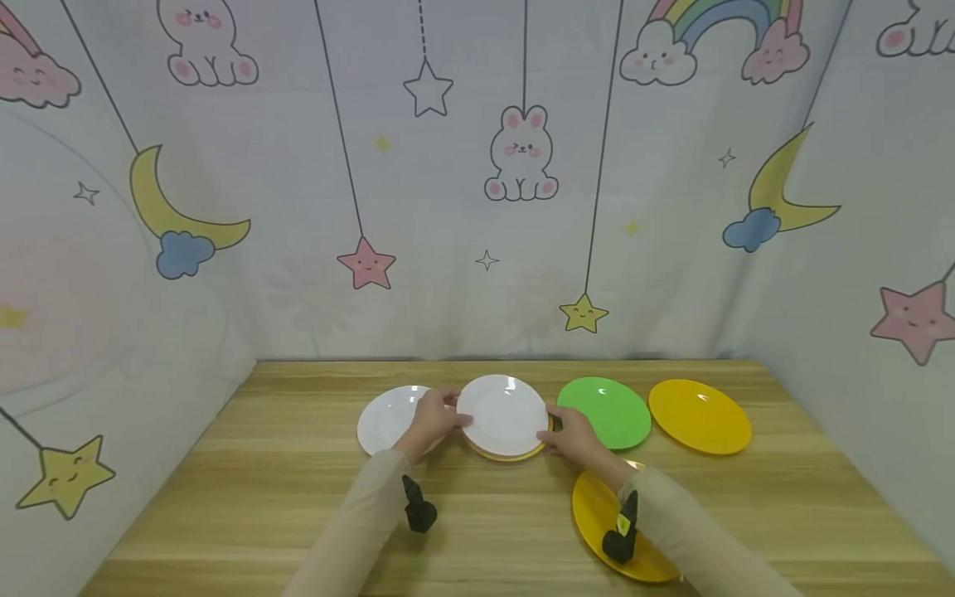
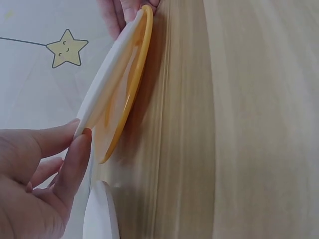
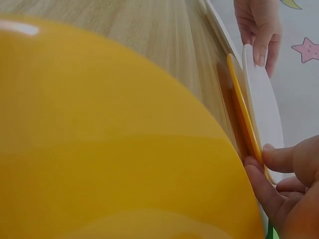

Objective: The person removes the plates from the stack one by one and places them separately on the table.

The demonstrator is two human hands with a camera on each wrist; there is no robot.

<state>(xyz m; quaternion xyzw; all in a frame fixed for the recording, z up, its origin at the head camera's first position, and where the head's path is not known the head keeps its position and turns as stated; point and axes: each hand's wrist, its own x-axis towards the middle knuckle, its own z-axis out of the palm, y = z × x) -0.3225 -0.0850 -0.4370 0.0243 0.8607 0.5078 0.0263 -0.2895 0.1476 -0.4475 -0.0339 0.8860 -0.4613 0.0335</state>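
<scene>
A white plate [image 1: 503, 414] is held tilted over a yellow plate [image 2: 133, 82] at the middle back of the table. My left hand [image 1: 436, 416] pinches the white plate's left edge between thumb and fingers. On the other side my right hand [image 1: 573, 434] pinches the right edges, thumb above the white plate and a finger below the yellow one. In the left wrist view the two plates part toward the left hand and meet at the right hand. A second white plate [image 1: 382, 419] lies behind the left hand, partly hidden.
A green plate [image 1: 608, 414] lies right of the right hand, and another yellow plate [image 1: 701, 417] beyond it. Nearer, a large yellow plate [image 1: 597, 518] sits under the right forearm, partly covered. The wooden table [image 1: 298, 514] ends at a patterned cloth backdrop [image 1: 448, 323].
</scene>
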